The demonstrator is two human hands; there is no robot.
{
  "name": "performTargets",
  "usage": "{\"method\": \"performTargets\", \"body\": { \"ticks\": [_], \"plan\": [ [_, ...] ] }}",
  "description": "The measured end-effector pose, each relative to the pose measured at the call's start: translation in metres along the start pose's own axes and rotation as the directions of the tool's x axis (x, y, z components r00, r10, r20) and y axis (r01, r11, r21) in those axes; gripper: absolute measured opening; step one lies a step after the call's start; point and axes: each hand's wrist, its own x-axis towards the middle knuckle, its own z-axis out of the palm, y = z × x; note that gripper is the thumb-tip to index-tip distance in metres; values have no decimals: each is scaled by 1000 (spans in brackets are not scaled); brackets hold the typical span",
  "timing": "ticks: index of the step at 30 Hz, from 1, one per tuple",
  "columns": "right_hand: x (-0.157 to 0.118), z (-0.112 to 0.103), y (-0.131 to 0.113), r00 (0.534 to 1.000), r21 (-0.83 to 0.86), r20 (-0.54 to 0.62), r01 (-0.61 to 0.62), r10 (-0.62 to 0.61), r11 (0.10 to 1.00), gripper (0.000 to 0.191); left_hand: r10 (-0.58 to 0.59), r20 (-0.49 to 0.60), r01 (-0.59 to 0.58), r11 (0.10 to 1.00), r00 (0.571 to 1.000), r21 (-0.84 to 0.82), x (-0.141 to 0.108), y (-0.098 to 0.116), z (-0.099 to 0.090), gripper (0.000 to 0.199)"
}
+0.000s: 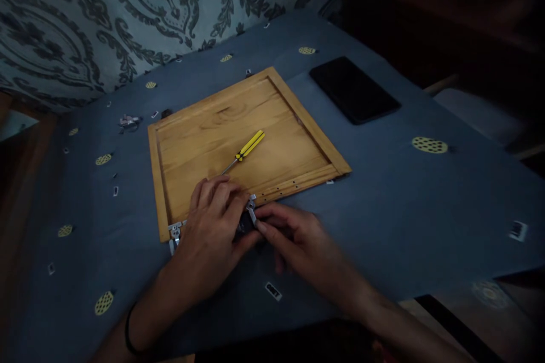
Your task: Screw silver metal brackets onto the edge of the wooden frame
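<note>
A framed wooden panel (242, 119), like a cabinet door, lies on the table with a row of small holes along its near edge. At that edge, my right hand (304, 238) pinches the arm of a metal hinge (251, 210) between thumb and fingers. My left hand (215, 218) curls over the panel's edge beside it, thumb and fingers closed around a dark part (245, 223) that is mostly hidden. Left of this hand, a second metal hinge (175, 232) sits at the panel's near corner. A yellow-handled screwdriver (250, 146) rests on the panel, its tip behind my left fingers.
A blue patterned cloth (361, 204) covers the table. A black tablet (354, 89) lies right of the panel. Small metal parts (129, 121) lie to its left, with a small dark object (166, 113) at its far left corner. A patterned wall (170, 5) borders the far side.
</note>
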Motion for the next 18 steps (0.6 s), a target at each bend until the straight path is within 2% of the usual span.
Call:
{"method": "performTargets", "body": {
  "ticks": [6, 10, 12, 15, 18],
  "plan": [
    [1, -2, 2, 1000, 33, 8, -17, 17, 999, 17, -13, 8, 13, 1000, 1000, -8, 1, 2, -1, 35],
    [-5, 0, 3, 998, -38, -63, 25, -27, 999, 20, -13, -3, 13, 1000, 1000, 2, 0, 3, 1, 37],
    [-10, 2, 4, 986, -160, -123, 95, -115, 983, 17, -23, 4, 23, 1000, 1000, -10, -1, 4, 1, 37],
    [-16, 5, 6, 940, -358, -172, 220, -295, 908, 15, -45, 16, 45, 998, 999, -38, -1, 3, 1, 39],
    [-17, 7, 9, 906, -430, -187, 272, -380, 861, 17, -51, 4, 51, 996, 999, -70, 0, 3, 1, 39]
  ]
}}
